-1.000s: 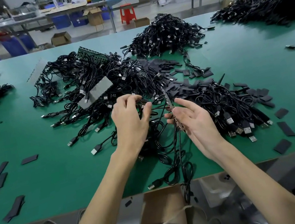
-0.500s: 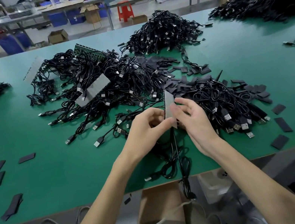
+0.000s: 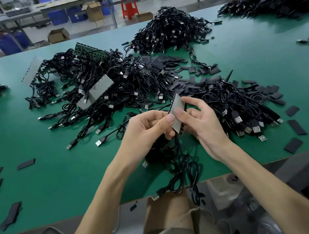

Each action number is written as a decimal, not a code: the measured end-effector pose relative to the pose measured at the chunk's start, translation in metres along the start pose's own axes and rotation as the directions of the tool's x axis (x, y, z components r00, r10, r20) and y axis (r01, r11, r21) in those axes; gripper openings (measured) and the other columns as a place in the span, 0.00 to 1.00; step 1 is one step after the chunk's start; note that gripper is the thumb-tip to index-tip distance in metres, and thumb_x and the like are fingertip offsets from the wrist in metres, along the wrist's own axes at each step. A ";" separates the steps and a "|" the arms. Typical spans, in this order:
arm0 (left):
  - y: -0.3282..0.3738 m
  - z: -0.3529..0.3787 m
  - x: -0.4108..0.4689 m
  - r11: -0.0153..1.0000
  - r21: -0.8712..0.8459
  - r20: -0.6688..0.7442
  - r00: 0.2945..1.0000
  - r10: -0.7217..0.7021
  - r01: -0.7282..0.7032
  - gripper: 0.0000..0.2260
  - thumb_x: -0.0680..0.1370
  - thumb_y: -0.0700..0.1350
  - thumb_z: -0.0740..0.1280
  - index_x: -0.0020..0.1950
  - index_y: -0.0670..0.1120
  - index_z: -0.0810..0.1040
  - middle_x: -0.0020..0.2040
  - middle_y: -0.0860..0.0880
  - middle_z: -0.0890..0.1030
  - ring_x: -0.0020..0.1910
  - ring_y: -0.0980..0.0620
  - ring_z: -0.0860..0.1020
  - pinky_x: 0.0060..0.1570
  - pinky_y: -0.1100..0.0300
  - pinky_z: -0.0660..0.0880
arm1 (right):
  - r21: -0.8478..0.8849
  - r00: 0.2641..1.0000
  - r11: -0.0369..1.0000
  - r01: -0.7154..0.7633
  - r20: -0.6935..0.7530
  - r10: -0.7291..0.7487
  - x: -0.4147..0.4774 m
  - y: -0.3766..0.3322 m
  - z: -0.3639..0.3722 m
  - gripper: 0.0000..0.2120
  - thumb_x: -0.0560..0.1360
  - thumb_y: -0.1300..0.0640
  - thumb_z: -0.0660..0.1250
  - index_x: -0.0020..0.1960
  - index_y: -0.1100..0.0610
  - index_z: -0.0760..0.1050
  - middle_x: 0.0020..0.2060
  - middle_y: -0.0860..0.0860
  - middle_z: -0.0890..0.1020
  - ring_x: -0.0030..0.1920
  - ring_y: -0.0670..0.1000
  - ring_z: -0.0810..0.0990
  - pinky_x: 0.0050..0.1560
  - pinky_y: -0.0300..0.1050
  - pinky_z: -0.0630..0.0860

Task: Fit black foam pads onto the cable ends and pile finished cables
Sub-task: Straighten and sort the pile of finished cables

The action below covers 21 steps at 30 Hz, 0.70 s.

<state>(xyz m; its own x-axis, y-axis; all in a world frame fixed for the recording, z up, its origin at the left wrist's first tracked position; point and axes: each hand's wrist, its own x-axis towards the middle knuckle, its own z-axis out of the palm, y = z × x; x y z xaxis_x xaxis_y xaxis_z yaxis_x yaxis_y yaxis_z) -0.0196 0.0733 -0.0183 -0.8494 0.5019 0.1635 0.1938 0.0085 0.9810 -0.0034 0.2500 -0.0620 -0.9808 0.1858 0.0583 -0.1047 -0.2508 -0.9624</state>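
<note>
At a green worktop (image 3: 38, 189), the left grip (image 3: 145, 128) and right grip (image 3: 205, 126) both pinch a grey strip (image 3: 177, 110) above the near edge, with a bundle of cables (image 3: 179, 153) hanging below it. Whether a pad is fitted yet cannot be told. A neat pile (image 3: 238, 106) just right of the hands looks finished, but loose foam pads (image 3: 169, 66) and a tangled heap (image 3: 133, 83) suggest much remains.

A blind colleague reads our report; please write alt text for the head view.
The left hand and right hand pinch a grey strip over a green table, black cables hanging below. Cable heaps and foam pads surround them.
</note>
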 end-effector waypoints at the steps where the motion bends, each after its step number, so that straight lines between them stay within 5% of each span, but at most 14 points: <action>1: 0.000 0.000 -0.001 1.000 0.010 -0.003 1.000 0.003 -0.003 0.11 0.79 0.49 0.68 0.50 0.41 0.82 0.35 0.49 0.82 0.37 0.51 0.79 0.46 0.60 0.76 | 0.005 1.000 1.000 0.000 0.001 0.000 -0.001 -0.001 0.000 0.38 0.64 0.40 0.82 0.67 0.52 0.71 0.50 0.61 0.86 0.47 0.58 0.87 0.44 0.51 0.82; 5: -0.003 -0.004 -0.004 0.999 0.033 0.026 1.000 -0.011 0.010 0.12 0.81 0.52 0.68 0.47 0.44 0.82 0.36 0.48 0.82 0.37 0.50 0.79 0.48 0.52 0.73 | 0.027 1.000 1.000 -0.007 0.008 0.007 -0.003 -0.002 0.001 0.35 0.66 0.44 0.81 0.66 0.55 0.71 0.48 0.66 0.84 0.40 0.55 0.86 0.33 0.44 0.80; 12: -0.018 -0.014 -0.004 0.992 -0.129 0.140 0.990 0.012 0.007 0.26 0.78 0.59 0.70 0.46 0.33 0.77 0.36 0.45 0.81 0.32 0.48 0.77 0.40 0.60 0.76 | 0.087 0.998 0.996 -0.032 0.060 0.027 -0.003 -0.004 -0.002 0.28 0.71 0.48 0.76 0.64 0.62 0.73 0.38 0.58 0.85 0.29 0.51 0.82 0.25 0.41 0.77; 14: -0.019 -0.014 0.000 0.983 -0.185 0.096 0.995 0.006 0.012 0.23 0.80 0.59 0.68 0.41 0.39 0.79 0.34 0.45 0.80 0.30 0.49 0.76 0.39 0.60 0.76 | 0.140 0.998 0.990 -0.021 0.053 0.013 -0.003 -0.005 -0.001 0.29 0.72 0.49 0.75 0.65 0.65 0.72 0.36 0.55 0.84 0.30 0.51 0.83 0.28 0.39 0.79; 21: -0.017 -0.009 0.031 0.981 -0.172 -0.075 0.992 -0.102 0.088 0.20 0.82 0.59 0.64 0.34 0.50 0.81 0.34 0.48 0.81 0.34 0.51 0.77 0.44 0.56 0.73 | 0.124 0.999 0.992 0.022 0.024 -0.025 -0.001 -0.004 -0.003 0.30 0.71 0.55 0.76 0.70 0.61 0.72 0.51 0.57 0.86 0.51 0.56 0.87 0.51 0.43 0.82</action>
<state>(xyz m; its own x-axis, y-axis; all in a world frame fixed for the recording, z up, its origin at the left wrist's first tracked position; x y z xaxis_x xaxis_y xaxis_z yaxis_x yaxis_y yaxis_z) -0.0536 0.0807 -0.0294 -0.8994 0.4316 0.0697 0.0308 -0.0964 0.9949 -0.0019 0.2534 -0.0594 -0.9816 0.1693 0.0888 -0.1458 -0.3625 -0.9205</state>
